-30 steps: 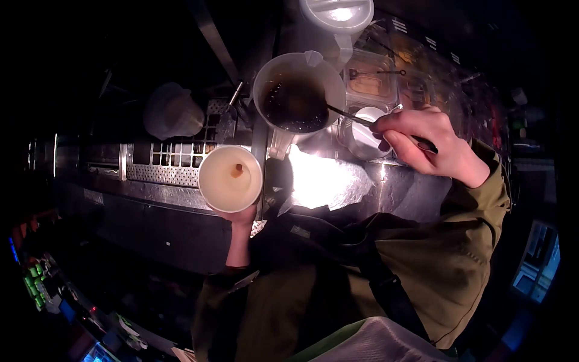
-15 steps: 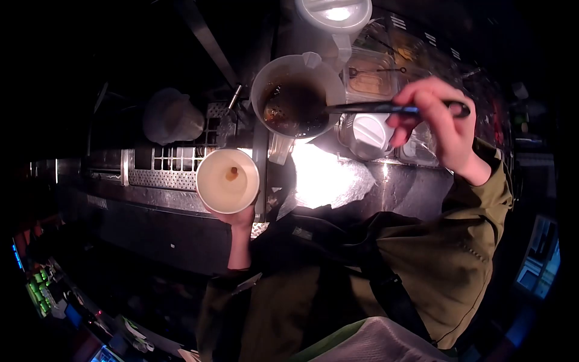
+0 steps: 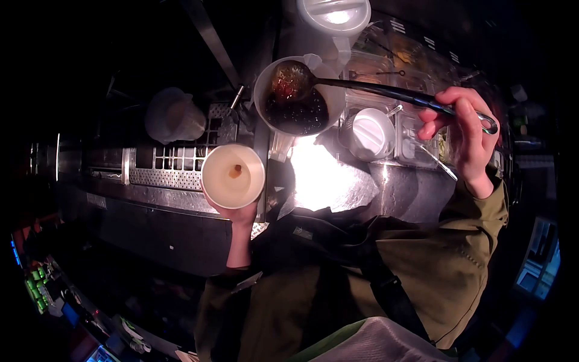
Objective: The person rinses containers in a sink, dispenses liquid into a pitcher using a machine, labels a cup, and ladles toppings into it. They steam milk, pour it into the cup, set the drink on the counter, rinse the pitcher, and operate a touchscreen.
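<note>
Viewing from the head camera, we note our left hand point(image 3: 241, 213) closed on a pale cup point(image 3: 234, 178), and our right hand point(image 3: 473, 123) closed on the end of a ladle point(image 3: 386, 90). The ladle's bowl lies inside the jug point(image 3: 333, 107), at the dark, glossy contents point(image 3: 295, 117). Judged risks: twisting the long handle could cause spillage; lifting too low could knock the rim.

The cup point(image 3: 229, 188) hides most of the left hand point(image 3: 241, 213), and the ladle point(image 3: 389, 92) covers part of the contents point(image 3: 295, 116) of the jug point(image 3: 332, 104). A lidded pitcher point(image 3: 333, 17) is cut off at the far edge. Near left, green items point(image 3: 37, 288) are too small to identify.
</note>
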The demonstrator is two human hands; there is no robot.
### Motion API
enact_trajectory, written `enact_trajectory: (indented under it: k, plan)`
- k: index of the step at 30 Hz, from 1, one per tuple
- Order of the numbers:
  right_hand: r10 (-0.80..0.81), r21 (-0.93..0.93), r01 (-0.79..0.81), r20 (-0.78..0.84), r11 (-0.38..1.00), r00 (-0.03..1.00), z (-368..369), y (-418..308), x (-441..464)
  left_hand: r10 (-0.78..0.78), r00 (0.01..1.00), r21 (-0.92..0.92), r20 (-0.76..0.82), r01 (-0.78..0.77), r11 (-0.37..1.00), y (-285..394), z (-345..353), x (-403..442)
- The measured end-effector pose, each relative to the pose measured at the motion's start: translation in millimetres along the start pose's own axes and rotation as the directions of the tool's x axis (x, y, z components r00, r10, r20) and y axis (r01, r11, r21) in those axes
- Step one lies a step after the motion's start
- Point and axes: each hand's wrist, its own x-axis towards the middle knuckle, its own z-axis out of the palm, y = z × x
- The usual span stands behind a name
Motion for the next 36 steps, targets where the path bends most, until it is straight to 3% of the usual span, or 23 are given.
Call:
enact_trajectory:
  k: [11,22,25,31,36]
  plan:
    - [-0.041,-0.025,0.039,-0.088,0.999,0.995,-6,-5,-8,0.029,0.997,0.061,0.077,-0.034,0.998,2,-11,-4]
    - [-0.043,0.051,0.049,-0.112,0.997,0.993,-11,-4,-4,0.022,0.995,-0.046,0.093,-0.017,0.999,4,-10,-2]
    - [-0.042,0.045,0.05,-0.149,0.998,0.988,-10,-2,-3,0.003,0.998,-0.151,0.057,0.006,0.989,15,-4,5]
    - [0.038,0.019,-0.035,-0.152,0.999,0.988,-14,6,-5,-0.099,0.982,-0.253,0.159,0.137,0.958,33,0,32]
    - [-0.101,-0.005,0.101,-0.15,0.995,0.984,-18,-16,-12,-0.016,0.966,-0.141,0.259,0.055,0.988,46,3,55]
